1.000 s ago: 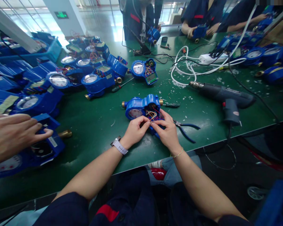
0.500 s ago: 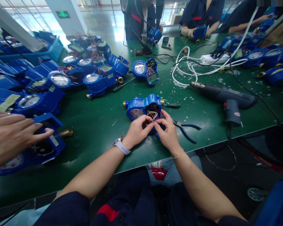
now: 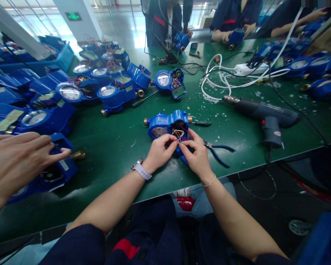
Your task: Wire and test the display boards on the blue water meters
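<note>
A blue water meter (image 3: pixel 165 119) with brass pipe ends lies in front of me, its side box open and thin coloured wires (image 3: pixel 178 134) coming out. My left hand (image 3: pixel 162 150) and my right hand (image 3: pixel 195 151) meet over that open box, thumbs and forefingers pinched together on the wires. Just which wires each pinch holds is hidden by the fingertips. A blue flap of the meter hangs below my right fingers. Beside my right hand lie blue-handled pliers (image 3: pixel 219 150), and a screwdriver (image 3: pixel 203 123) rests by the meter's right pipe end.
Several water meters (image 3: pixel 68 92) crowd the left side; another open meter (image 3: pixel 163 80) stands farther back. A co-worker's hand (image 3: pixel 19 165) works over a meter at left. A heat gun (image 3: pixel 267 114) and white cable (image 3: pixel 223 88) lie right. Other people sit across the green table (image 3: pixel 110 140).
My fingers have shifted slightly at the wires, still pinched. The co-worker's hand at left has moved a little right, and a person across the table has turned a meter.
</note>
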The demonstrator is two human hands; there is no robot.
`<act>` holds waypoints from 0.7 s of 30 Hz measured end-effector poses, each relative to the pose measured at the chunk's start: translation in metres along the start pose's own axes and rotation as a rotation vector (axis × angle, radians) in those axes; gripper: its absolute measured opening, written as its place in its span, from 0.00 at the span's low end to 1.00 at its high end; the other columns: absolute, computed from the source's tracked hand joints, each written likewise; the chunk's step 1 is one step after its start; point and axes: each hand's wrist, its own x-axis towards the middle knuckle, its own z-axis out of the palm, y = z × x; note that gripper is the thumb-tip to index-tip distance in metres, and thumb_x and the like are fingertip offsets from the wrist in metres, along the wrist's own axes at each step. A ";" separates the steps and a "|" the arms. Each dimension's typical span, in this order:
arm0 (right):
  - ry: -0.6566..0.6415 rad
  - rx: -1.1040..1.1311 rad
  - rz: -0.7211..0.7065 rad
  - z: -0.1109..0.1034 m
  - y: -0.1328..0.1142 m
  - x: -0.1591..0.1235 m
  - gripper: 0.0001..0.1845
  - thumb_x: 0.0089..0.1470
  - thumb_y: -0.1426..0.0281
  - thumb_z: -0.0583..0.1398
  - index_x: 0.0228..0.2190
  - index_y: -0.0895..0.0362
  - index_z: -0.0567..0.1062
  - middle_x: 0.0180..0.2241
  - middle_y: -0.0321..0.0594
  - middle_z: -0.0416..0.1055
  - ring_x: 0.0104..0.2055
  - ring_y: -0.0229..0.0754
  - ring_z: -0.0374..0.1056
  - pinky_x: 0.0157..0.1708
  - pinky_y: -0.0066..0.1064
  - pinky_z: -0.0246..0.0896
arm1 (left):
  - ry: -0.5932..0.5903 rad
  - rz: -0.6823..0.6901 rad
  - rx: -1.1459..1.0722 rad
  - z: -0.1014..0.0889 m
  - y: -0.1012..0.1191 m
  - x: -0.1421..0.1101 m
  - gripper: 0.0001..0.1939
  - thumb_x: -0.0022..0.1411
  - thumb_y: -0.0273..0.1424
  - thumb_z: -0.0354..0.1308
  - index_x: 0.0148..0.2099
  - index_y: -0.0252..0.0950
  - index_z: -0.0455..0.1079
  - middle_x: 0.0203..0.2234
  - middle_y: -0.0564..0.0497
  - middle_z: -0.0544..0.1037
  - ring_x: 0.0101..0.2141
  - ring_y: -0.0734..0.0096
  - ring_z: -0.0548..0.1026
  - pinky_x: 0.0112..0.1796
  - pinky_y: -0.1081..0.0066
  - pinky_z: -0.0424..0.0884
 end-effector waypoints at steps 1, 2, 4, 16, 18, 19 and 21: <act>-0.004 -0.007 -0.009 0.000 0.000 0.000 0.10 0.57 0.64 0.60 0.29 0.55 0.79 0.58 0.49 0.66 0.61 0.52 0.60 0.60 0.52 0.53 | -0.001 0.005 0.009 0.000 0.000 0.000 0.06 0.63 0.31 0.55 0.35 0.34 0.71 0.28 0.51 0.76 0.29 0.72 0.72 0.33 0.72 0.67; -0.007 -0.010 -0.015 0.000 0.000 0.000 0.11 0.57 0.64 0.60 0.28 0.55 0.80 0.58 0.50 0.66 0.61 0.52 0.60 0.60 0.52 0.53 | -0.003 0.007 0.014 0.000 0.000 0.000 0.06 0.63 0.31 0.55 0.35 0.34 0.71 0.28 0.51 0.76 0.29 0.72 0.72 0.33 0.72 0.67; -0.012 -0.005 -0.019 -0.001 0.001 0.000 0.11 0.57 0.63 0.60 0.29 0.55 0.80 0.58 0.49 0.66 0.61 0.52 0.60 0.59 0.52 0.53 | -0.009 -0.002 0.006 0.001 0.000 0.000 0.06 0.63 0.31 0.55 0.35 0.34 0.70 0.27 0.52 0.75 0.28 0.72 0.71 0.32 0.73 0.66; 0.031 -0.020 -0.039 -0.002 -0.004 0.003 0.07 0.55 0.64 0.62 0.31 0.53 0.79 0.56 0.46 0.68 0.61 0.51 0.59 0.61 0.52 0.53 | -0.029 -0.045 -0.047 -0.001 -0.002 0.001 0.06 0.59 0.31 0.57 0.32 0.35 0.70 0.25 0.53 0.75 0.26 0.74 0.71 0.30 0.74 0.67; 0.057 -0.059 -0.070 -0.002 -0.009 0.004 0.07 0.55 0.65 0.62 0.33 0.54 0.78 0.59 0.46 0.65 0.62 0.51 0.57 0.62 0.53 0.52 | -0.023 -0.042 -0.036 -0.002 -0.001 0.001 0.05 0.58 0.31 0.57 0.31 0.35 0.70 0.24 0.54 0.75 0.26 0.73 0.71 0.30 0.74 0.68; 0.067 -0.078 -0.089 -0.002 -0.011 0.004 0.07 0.55 0.65 0.62 0.34 0.54 0.78 0.60 0.47 0.64 0.63 0.51 0.56 0.62 0.53 0.51 | -0.021 -0.040 -0.031 -0.003 -0.001 0.001 0.05 0.58 0.30 0.57 0.31 0.35 0.70 0.24 0.54 0.75 0.26 0.73 0.71 0.30 0.74 0.68; 0.076 -0.107 -0.124 -0.002 -0.015 0.005 0.07 0.55 0.66 0.61 0.35 0.55 0.77 0.60 0.48 0.62 0.64 0.51 0.55 0.62 0.53 0.51 | -0.016 -0.032 -0.022 -0.004 0.000 0.001 0.05 0.57 0.30 0.57 0.30 0.35 0.71 0.23 0.54 0.76 0.26 0.73 0.72 0.30 0.74 0.68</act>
